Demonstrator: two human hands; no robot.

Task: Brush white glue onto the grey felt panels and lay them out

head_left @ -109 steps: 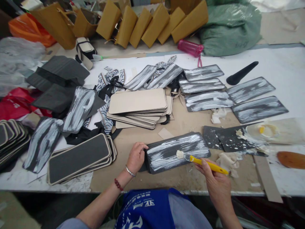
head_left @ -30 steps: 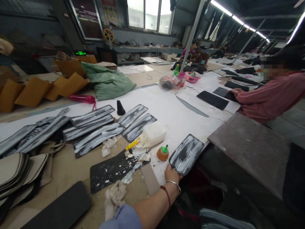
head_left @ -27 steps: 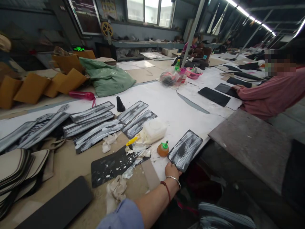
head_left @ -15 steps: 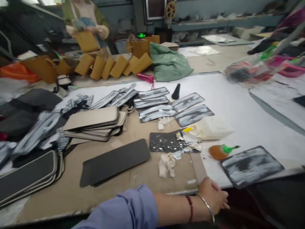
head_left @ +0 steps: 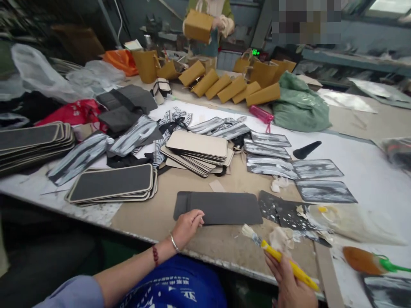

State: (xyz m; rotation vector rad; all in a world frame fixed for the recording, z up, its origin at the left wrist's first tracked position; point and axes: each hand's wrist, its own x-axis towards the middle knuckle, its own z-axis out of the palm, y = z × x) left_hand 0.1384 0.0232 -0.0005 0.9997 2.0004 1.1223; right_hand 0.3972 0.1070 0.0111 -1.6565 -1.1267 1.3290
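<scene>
A plain dark grey panel [head_left: 221,207] lies flat on the brown board in front of me. My left hand [head_left: 189,226] rests at its near left edge, fingers curled onto the edge. My right hand [head_left: 290,285] grips a yellow-handled brush [head_left: 278,256], its white bristles pointing left just below the panel. Several grey panels smeared with white glue [head_left: 316,169] lie spread out to the right.
A stack of beige boards [head_left: 199,150] sits behind the panel and bordered dark pads [head_left: 112,186] lie at left. A glue tub [head_left: 348,216] and an orange bottle [head_left: 362,261] stand at right. Tan bags [head_left: 237,87] and a green sack [head_left: 300,107] line the back, where a person holds a bag.
My left hand has let go of the glue-coated panel at the far right and come back to a fresh plain panel. My view has swung left. The brush is in my right hand again.
</scene>
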